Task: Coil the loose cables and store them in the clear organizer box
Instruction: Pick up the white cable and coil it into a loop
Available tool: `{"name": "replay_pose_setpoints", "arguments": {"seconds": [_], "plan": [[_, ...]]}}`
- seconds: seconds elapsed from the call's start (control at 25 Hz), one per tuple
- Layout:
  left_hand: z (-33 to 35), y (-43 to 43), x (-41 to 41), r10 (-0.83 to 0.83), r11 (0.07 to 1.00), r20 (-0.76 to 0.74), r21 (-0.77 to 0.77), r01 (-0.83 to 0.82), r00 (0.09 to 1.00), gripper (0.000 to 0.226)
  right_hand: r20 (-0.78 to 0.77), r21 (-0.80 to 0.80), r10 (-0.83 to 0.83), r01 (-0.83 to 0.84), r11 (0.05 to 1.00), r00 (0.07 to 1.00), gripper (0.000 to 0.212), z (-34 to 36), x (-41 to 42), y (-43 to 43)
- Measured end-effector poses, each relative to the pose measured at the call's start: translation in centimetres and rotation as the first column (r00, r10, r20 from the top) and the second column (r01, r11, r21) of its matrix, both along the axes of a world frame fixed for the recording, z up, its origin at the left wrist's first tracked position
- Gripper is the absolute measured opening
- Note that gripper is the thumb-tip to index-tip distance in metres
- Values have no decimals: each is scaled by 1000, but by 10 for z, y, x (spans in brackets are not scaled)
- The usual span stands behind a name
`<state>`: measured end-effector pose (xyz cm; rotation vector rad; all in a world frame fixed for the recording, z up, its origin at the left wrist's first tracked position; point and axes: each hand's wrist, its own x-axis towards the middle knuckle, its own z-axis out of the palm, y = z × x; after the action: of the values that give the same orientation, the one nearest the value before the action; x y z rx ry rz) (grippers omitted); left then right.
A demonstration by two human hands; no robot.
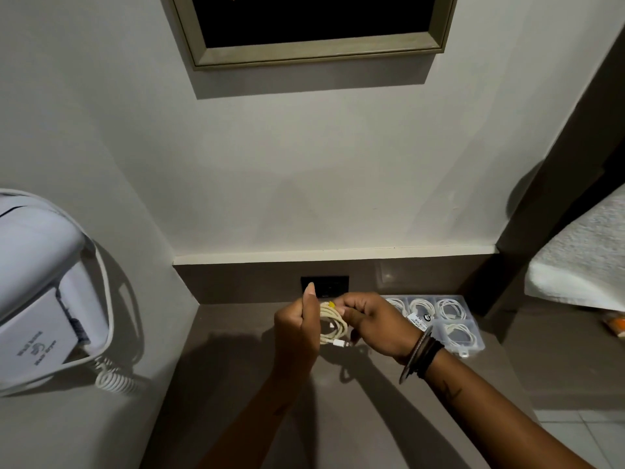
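Observation:
A cream-white cable point(333, 324) hangs in a loose coil between both hands above the brown counter, with a yellow tie at its top and a white plug at its bottom. My left hand point(297, 324) grips the coil's left side, thumb raised. My right hand point(373, 321) pinches the coil's top by the yellow tie. The clear organizer box point(471, 328) lies open on the counter just right of my right hand. Its compartments hold several coiled white cables point(449, 308); my right wrist hides its left part.
A white wall-mounted hair dryer point(44, 286) with a curly cord point(113, 379) hangs on the left wall. A black socket plate point(333, 286) sits in the back panel behind my hands. A folded white towel point(581, 262) lies at the right. A framed picture point(314, 25) hangs above.

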<state>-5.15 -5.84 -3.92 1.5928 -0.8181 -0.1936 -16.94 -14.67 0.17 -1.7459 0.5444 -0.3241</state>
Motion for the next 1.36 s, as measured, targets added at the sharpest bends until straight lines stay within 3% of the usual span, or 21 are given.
{"name": "replay_pose_setpoints", "arguments": {"seconds": [0.12,0.24,0.36,0.48,0.64,0.76,0.84,0.96,1.12,1.2,1.36], "plan": [[-3,2,2,18,1000,146,2,-19,989,52,97,321,-52,18,947,994,29,-8,3,6],[-10,5,-6,10,999,53,36,-11,999,54,39,686,-20,-12,727,999,25,-14,2,10],[-15,4,-12,0,996,-109,91,10,994,55,-54,792,62,5,611,997,27,-14,-4,8],[-13,2,-16,-27,993,-72,115,35,997,55,-97,803,55,45,594,994,31,-15,-7,10],[-12,0,-20,26,990,-94,138,-13,995,56,-137,671,-70,144,727,988,35,-22,-10,20],[-13,1,-22,3,989,-96,148,11,995,55,-80,591,-39,79,803,996,38,-20,-13,21],[-11,2,-24,-10,989,-116,147,28,993,55,-67,395,66,-34,918,996,20,-13,-13,21],[-12,-1,-19,-11,987,-162,154,36,987,55,-77,66,124,-119,991,989,18,-11,-11,22],[-14,-2,-10,-63,975,-234,194,110,970,56,-109,-385,61,-99,917,992,19,-19,-14,17],[-18,0,-9,-63,969,-265,214,122,962,55,-83,-456,14,-51,888,996,12,-22,-16,20],[-21,1,-20,-40,970,-302,218,110,953,52,-48,-566,-112,65,822,993,49,-19,-8,34]]}}
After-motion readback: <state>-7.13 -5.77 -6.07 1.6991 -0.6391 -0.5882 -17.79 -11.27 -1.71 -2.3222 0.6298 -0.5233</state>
